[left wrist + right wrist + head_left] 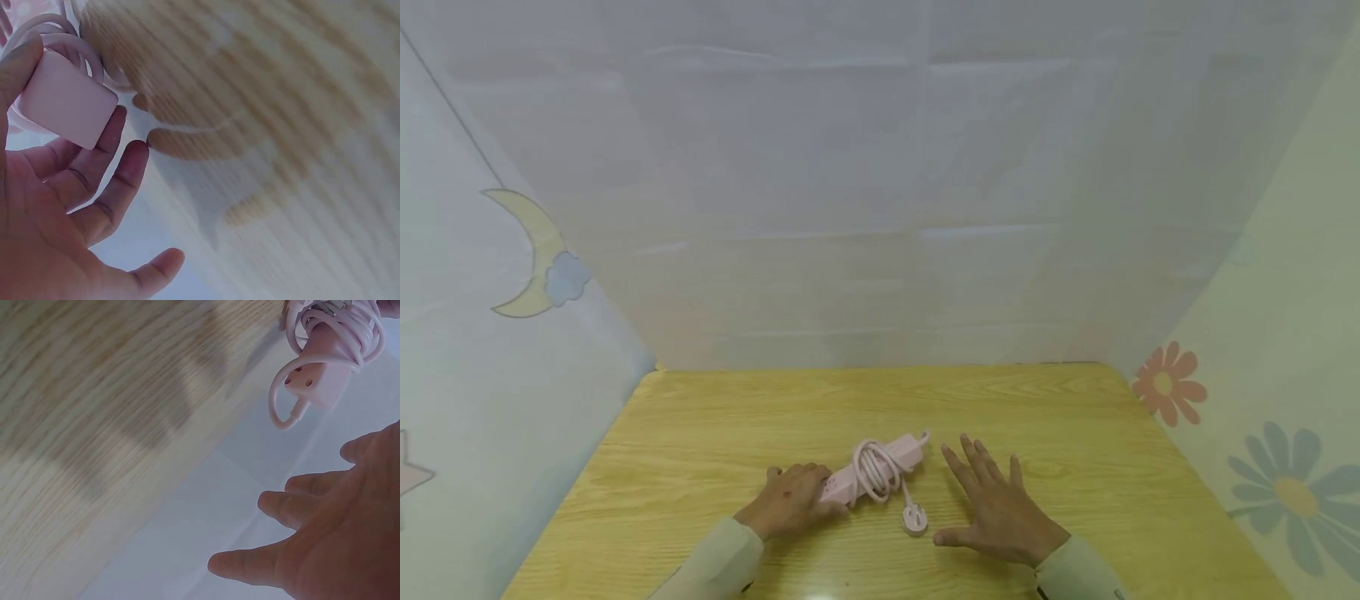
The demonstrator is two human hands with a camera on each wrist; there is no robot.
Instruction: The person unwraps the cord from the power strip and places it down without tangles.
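Observation:
A pink power strip [907,451] lies slanted near the middle of the table in the head view, its right end farther away. Its pale pink cord [872,472] is wound in several loops about the strip's middle, and the plug [914,520] hangs off toward the near side, prongs showing. My left hand [793,502] grips the strip's left end; in the left wrist view the thumb and fingers hold the blank end face [69,100]. To the right, apart from the strip, my right hand [1000,512] has its fingers spread and holds nothing.
The yellow wood-grain table [700,433] is bounded by a pale sheet [880,208] behind. Side sheets carry a moon print [538,250] on the left and flower prints [1292,496] on the right.

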